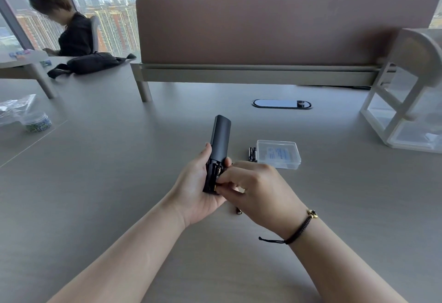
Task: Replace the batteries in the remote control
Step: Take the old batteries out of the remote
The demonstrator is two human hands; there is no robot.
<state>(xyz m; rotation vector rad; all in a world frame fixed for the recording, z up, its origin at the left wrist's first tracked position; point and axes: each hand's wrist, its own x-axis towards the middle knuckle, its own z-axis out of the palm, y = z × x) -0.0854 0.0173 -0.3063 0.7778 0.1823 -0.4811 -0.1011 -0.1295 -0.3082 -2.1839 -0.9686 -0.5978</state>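
Observation:
My left hand (196, 190) grips a black remote control (218, 140) upright above the desk, back side toward me, with its battery compartment uncovered at the lower end. My right hand (253, 188) pinches a battery (218, 175) at that compartment; most of the battery is hidden by my fingers. Two dark batteries (252, 154) lie side by side on the desk just left of a clear plastic box (278, 154). Another battery end (238, 211) peeks out on the desk under my right hand.
A brown desk divider (275, 27) stands at the back, with an oval cable port (281, 104) in front of it. A white shelf rack (406, 101) stands right. A small jar (38, 122) and plastic bag lie left. A person (69, 22) sits far left beside a black bag (93, 62).

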